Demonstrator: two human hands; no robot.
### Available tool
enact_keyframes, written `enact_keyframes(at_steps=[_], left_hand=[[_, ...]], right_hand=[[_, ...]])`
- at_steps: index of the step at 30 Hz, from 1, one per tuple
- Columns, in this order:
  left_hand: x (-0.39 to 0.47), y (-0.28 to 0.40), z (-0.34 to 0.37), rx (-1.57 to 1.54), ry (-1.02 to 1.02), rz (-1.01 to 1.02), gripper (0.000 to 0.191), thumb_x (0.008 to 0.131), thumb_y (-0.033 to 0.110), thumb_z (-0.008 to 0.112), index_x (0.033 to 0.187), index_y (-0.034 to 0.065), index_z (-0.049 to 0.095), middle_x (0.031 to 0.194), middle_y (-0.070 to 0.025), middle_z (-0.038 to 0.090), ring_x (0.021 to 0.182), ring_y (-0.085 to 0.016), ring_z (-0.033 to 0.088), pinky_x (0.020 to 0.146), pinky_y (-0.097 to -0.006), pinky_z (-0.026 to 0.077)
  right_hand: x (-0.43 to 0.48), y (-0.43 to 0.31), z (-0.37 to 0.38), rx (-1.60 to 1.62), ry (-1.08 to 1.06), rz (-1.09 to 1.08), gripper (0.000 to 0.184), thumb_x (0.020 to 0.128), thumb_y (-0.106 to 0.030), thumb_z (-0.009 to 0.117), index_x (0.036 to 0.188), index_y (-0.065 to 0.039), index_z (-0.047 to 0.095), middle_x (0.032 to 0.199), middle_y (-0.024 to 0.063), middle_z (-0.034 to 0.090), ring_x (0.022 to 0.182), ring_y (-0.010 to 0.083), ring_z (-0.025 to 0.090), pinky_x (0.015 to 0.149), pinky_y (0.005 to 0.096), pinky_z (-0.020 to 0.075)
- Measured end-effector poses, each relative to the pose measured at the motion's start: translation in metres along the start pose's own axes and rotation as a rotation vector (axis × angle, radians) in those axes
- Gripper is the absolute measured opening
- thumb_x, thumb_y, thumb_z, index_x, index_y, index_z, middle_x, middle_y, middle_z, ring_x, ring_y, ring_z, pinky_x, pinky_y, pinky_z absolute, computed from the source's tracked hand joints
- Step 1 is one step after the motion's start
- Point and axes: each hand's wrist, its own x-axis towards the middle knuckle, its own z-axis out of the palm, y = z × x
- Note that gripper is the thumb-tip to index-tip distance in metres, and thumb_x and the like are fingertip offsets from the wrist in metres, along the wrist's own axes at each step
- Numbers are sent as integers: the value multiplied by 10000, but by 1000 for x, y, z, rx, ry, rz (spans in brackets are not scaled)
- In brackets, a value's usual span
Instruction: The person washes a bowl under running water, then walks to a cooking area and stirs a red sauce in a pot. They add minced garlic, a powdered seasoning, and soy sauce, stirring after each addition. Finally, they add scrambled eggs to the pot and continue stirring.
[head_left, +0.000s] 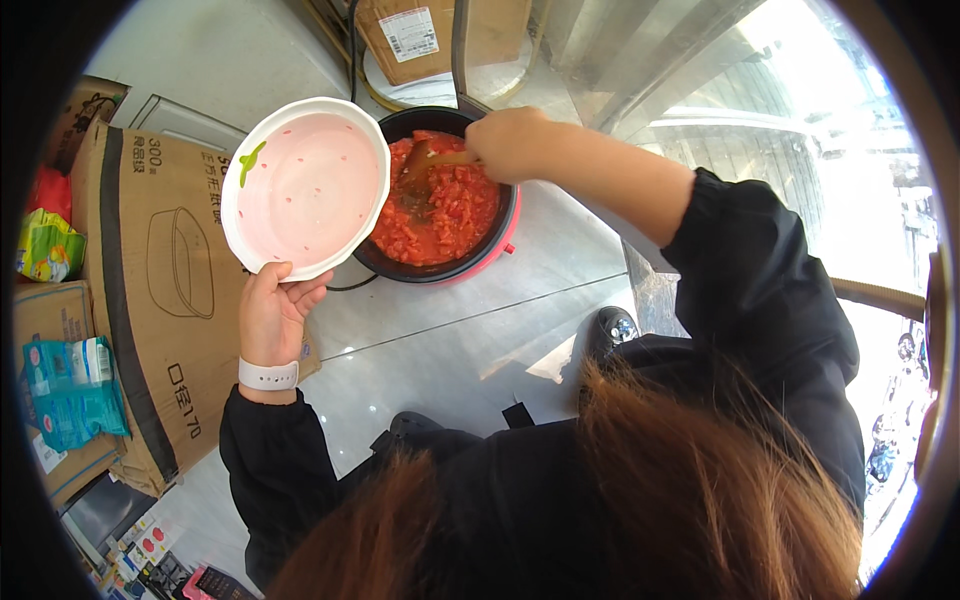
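Observation:
My left hand grips the near rim of a pink bowl with a white edge and a green leaf motif. The bowl holds no food and is tilted beside the pan. In my right hand is the handle of a wooden spatula. Its blade is down among chopped red tomatoes, partly sunk in them. They fill a dark round electric pan with a red base, which stands low in front of me. My right fist hides the spatula's upper end.
A large cardboard box stands at the left, with a teal packet on a box beside it. Behind the pan is another cardboard piece near a glass panel. A black cord runs near the pan.

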Motion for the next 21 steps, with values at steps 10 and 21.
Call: enact_keyframes(at_steps=[10, 21], left_hand=[[0, -1, 2, 10, 0, 2, 325, 857, 115, 452, 1124, -71, 458, 998, -194, 619, 818, -273, 658, 648, -295, 551], [-5, 1, 3, 7, -3, -3, 335, 860, 111, 442, 1144, -67, 456, 1003, -190, 621, 827, -274, 657, 659, -298, 548]], right_hand=[[-47, 20, -13, -54, -95, 24, 197, 752, -96, 563, 913, -86, 675, 821, 122, 652, 793, 294, 625, 654, 404, 490], [-12, 11, -17, 21, -14, -57, 150, 751, -73, 588, 845, 16, 662, 799, 183, 647, 762, 323, 637, 593, 411, 501]])
